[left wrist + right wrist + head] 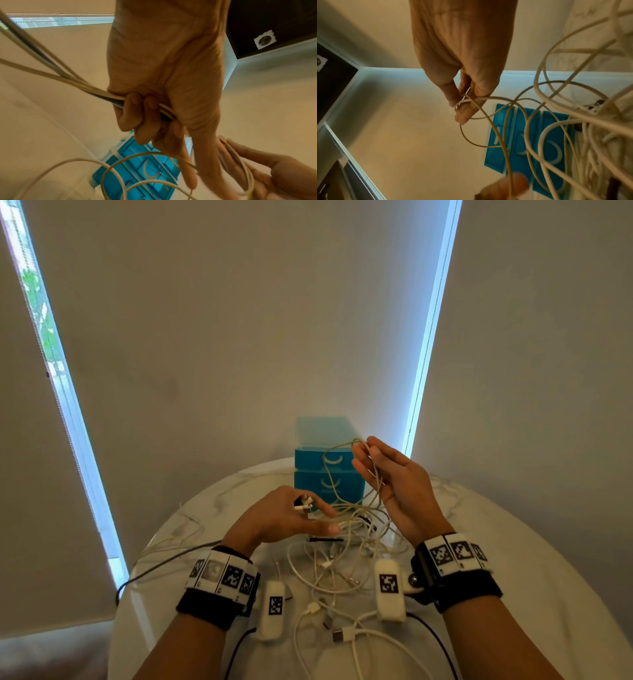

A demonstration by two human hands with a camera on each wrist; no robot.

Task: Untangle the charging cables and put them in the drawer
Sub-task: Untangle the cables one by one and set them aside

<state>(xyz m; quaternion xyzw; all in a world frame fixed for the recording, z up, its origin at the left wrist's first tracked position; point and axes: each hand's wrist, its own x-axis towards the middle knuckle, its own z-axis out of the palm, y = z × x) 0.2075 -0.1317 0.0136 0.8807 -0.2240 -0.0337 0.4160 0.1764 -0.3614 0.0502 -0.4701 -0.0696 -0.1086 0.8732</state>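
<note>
Free room and obstacles. The tangle of cables covers the middle of the table, from the near edge to the foot of the blue drawers. Raised loops hang across the drawer fronts between the left hand and right hand, barring a straight reach. Bare tabletop lies right of the right hand and behind the left.

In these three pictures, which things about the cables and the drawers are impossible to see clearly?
- Head view: how the tangled cables cross; strands too thin and overlapping.
- Head view: connector types in the left hand; too small.
- Head view: the drawer unit is partly hidden behind the right hand.
- Right wrist view: near cables are blurred.
</note>
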